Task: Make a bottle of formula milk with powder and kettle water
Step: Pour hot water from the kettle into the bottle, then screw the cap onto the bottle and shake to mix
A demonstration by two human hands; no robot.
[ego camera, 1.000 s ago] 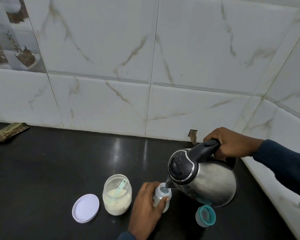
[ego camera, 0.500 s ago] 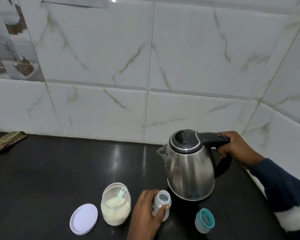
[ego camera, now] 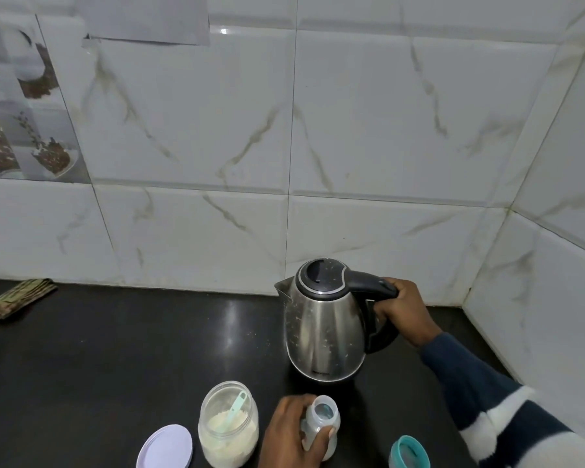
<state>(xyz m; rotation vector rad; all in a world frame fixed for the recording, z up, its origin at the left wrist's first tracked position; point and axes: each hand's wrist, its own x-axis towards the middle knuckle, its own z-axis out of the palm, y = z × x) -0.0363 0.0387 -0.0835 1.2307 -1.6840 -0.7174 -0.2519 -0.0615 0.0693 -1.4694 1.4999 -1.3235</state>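
Observation:
A steel kettle (ego camera: pixel 323 327) with a black lid stands upright on the black counter (ego camera: pixel 132 349) near the back wall. My right hand (ego camera: pixel 401 309) is closed around its black handle. At the bottom edge my left hand (ego camera: pixel 291 434) grips a small clear baby bottle (ego camera: pixel 321 423), open at the top and upright. Left of it stands an open clear jar of white powder (ego camera: pixel 228 425) with a pale green scoop inside.
The jar's white lid (ego camera: pixel 165 447) lies flat left of the jar. A teal bottle cap (ego camera: pixel 409 452) sits at the bottom right. A folded cloth (ego camera: pixel 17 297) lies far left by the wall. Tiled walls close the back and right sides.
The kettle was tipped with its spout over the bottle; it now stands upright on the counter further back. My left hand has stayed on the bottle.

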